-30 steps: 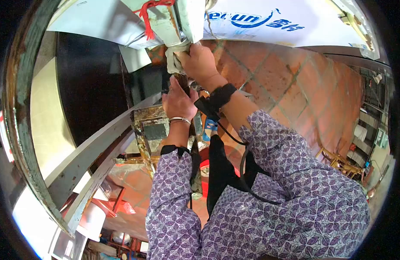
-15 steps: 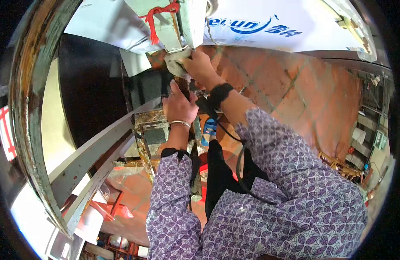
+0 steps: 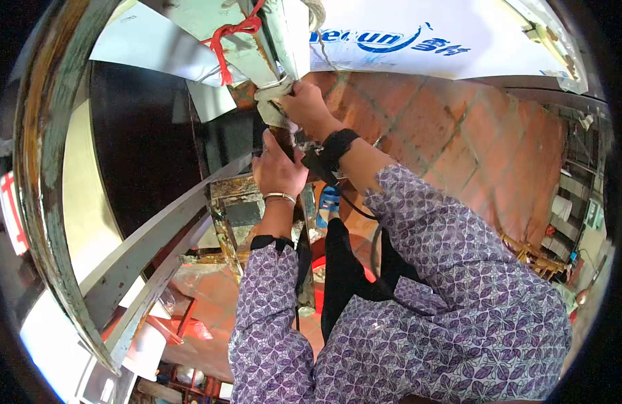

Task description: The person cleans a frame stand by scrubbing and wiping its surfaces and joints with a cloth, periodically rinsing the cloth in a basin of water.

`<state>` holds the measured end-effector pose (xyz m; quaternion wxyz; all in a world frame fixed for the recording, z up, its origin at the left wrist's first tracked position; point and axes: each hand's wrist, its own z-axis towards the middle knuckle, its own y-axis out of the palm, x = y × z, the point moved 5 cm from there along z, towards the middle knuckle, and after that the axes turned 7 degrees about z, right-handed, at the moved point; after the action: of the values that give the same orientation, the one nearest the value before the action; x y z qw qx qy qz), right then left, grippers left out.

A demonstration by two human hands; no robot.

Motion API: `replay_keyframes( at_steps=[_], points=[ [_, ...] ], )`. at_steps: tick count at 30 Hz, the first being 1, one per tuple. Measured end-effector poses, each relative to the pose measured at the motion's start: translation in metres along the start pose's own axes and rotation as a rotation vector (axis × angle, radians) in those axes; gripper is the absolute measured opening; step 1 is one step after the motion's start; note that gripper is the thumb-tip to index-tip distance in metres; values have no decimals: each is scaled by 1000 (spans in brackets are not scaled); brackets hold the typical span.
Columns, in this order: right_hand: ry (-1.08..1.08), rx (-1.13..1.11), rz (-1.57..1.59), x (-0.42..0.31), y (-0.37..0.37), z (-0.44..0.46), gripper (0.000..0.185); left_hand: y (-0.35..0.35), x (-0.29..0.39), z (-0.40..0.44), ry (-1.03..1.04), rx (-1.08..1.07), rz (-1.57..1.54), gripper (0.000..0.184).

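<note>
At upper centre, the pale cloth [image 3: 273,116] is still pinched by the right hand [image 3: 307,108], the wooden post [image 3: 281,139] still held by the left hand [image 3: 280,172]; little seems advanced.

We wear a long-sleeved top [image 3: 439,337] printed all over with purple leaf shapes on a pale ground, outlined in dark lines. Our left sleeve [image 3: 267,303] meets a black band [image 3: 272,242] at its end, and above that sits a slim silvery bangle [image 3: 280,196]. A wide black strap [image 3: 340,145] circles our right wrist, with a black cable [image 3: 377,236] nearby. Below show black trousers [image 3: 339,262] and a blue sandal [image 3: 328,204] with pale markings.
</note>
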<state>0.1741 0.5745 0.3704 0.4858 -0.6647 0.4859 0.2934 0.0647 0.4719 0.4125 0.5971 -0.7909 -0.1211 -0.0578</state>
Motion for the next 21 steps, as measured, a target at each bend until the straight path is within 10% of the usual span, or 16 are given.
replay_keyframes(
  at_steps=[11,21],
  points=[
    [-274,-188,-150,-33,1,-60,28,1,-10,-4,-6,-10,-4,70],
    [24,-91,-270,-19,20,-18,48,11,-18,-4,-12,-60,-3,60]
  ],
)
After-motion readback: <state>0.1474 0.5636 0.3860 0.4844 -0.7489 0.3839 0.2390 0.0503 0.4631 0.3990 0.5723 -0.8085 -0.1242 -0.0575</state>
